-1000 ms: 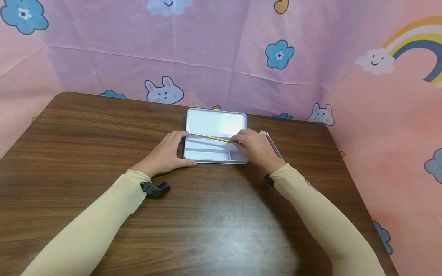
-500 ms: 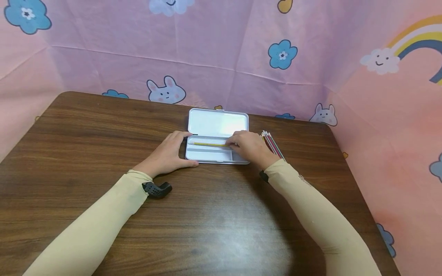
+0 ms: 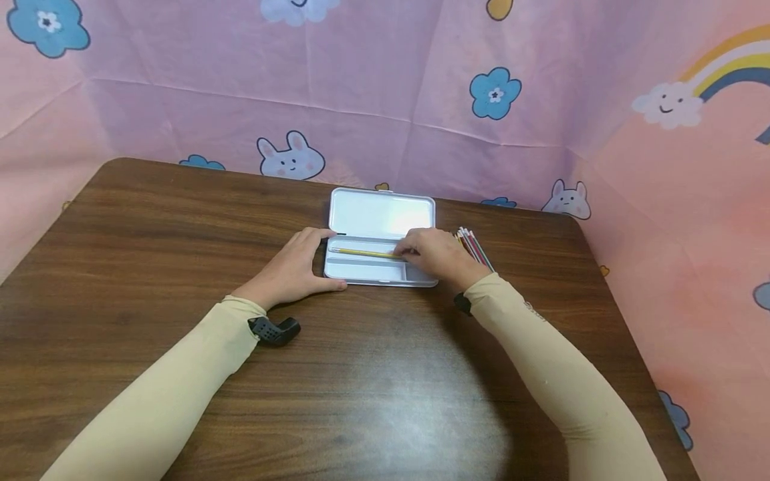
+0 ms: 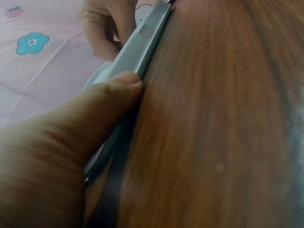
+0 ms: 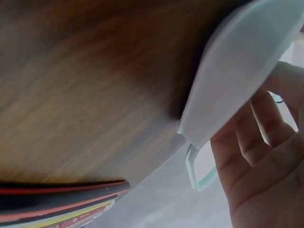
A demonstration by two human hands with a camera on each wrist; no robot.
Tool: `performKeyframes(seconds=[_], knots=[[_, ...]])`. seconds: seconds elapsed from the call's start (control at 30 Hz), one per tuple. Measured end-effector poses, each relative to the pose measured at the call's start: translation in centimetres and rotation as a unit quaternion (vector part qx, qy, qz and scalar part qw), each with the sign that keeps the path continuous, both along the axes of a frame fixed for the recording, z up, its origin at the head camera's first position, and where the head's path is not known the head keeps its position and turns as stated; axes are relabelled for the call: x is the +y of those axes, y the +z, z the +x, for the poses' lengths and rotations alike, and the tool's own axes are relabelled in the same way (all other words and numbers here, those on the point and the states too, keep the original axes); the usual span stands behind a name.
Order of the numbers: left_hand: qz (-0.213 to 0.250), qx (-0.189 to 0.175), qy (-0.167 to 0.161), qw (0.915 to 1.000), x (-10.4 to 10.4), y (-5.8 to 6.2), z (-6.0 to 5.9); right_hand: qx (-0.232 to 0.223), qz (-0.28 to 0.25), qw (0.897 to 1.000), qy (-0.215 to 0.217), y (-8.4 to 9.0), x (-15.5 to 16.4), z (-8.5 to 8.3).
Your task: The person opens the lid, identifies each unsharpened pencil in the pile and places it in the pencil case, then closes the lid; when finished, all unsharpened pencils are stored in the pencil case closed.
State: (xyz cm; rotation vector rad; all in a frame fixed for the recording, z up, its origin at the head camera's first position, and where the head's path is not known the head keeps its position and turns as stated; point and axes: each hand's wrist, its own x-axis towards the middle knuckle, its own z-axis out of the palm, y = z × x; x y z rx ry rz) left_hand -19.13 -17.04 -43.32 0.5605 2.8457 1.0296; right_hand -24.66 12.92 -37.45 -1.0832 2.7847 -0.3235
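Note:
An open white pencil case [image 3: 363,272] lies on the table, its lid folded back and its tray split into compartments. My left hand [image 3: 285,270] holds the case's left end, thumb along the front edge and fingers at the back corner. In the left wrist view that thumb [image 4: 109,92] presses the case's front wall. A yellow pencil [image 3: 363,252] lies in the long rear compartment. My right hand [image 3: 438,254] pinches its right end with curled fingers over the tray; the tip is hidden. The right wrist view shows that hand [image 5: 266,161] reaching over the case's right wall.
Several more pencils [image 3: 474,242] lie in a bundle on the brown wooden table [image 3: 337,381], right of the case and partly behind the right hand. A pink patterned cloth [image 3: 361,100] hangs behind the table and along its right side.
My right hand has lowered the yellow pencil from above the case into the rear compartment. It has hardly moved over the last half second. The left hand has stayed on the case.

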Motion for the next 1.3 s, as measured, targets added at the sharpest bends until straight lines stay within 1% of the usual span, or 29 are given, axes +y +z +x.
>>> performKeyframes(seconds=[0.27, 0.47, 0.77, 0.97, 1.07, 1.17, 1.3], knots=[[0.001, 0.001, 0.003, 1.0000, 0.1, 0.1, 0.0, -0.019, -0.026, 0.999, 0.023, 0.1, 0.4, -0.4], [0.000, -0.003, 0.005, 1.0000, 0.3, 0.3, 0.1, -0.029, -0.033, 0.999, 0.027, 0.2, 0.5, -0.4], [0.000, -0.003, 0.006, 1.0000, 0.3, 0.2, -0.1, -0.043, -0.037, 0.997, 0.047, 0.1, 0.3, -0.4], [0.000, 0.000, 0.004, 1.0000, 0.2, 0.1, 0.0, -0.046, -0.029, 0.998, 0.042, -0.1, 0.2, -0.4], [0.000, -0.002, 0.003, 1.0000, 0.2, 0.1, 0.0, -0.046, -0.026, 0.998, 0.043, 0.0, 0.3, -0.3], [-0.003, -0.003, 0.002, 1.0000, 0.1, 0.0, 0.0, -0.041, -0.035, 0.998, 0.045, 0.4, 0.7, 0.0], [-0.005, -0.004, 0.002, 1.0000, 0.2, 0.0, -0.2, -0.008, -0.032, 0.998, 0.044, 1.2, 2.1, 0.8]])
